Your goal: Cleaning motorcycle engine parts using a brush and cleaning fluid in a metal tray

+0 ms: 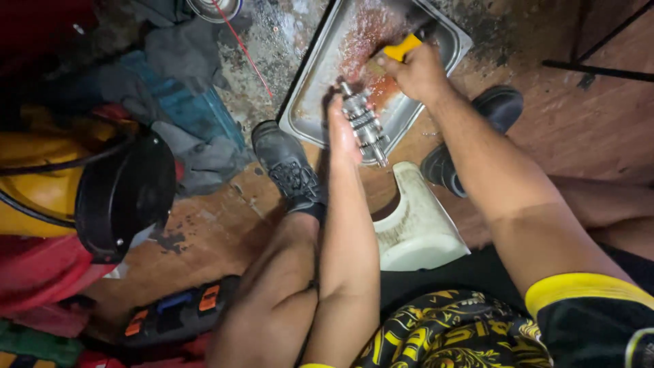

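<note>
— While the left hand (343, 129) is wrapped around it, where does the grooved grey metal gear shaft (364, 123) sit?
— Tilted over the near edge of the rectangular steel tray (315, 102), lower end pointing at the white plastic stool (415, 221).
— And the right hand (417, 71)?
— Clenched on a yellow-handled brush (402, 48), just above the shaft, over the tray's reddish wet patch.

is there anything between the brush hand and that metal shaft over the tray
Nothing visible does. The right hand holds a yellow-handled brush just above the geared metal shaft, which the left hand holds over the steel tray. Only open air and the tray's wet floor lie between them.
</note>
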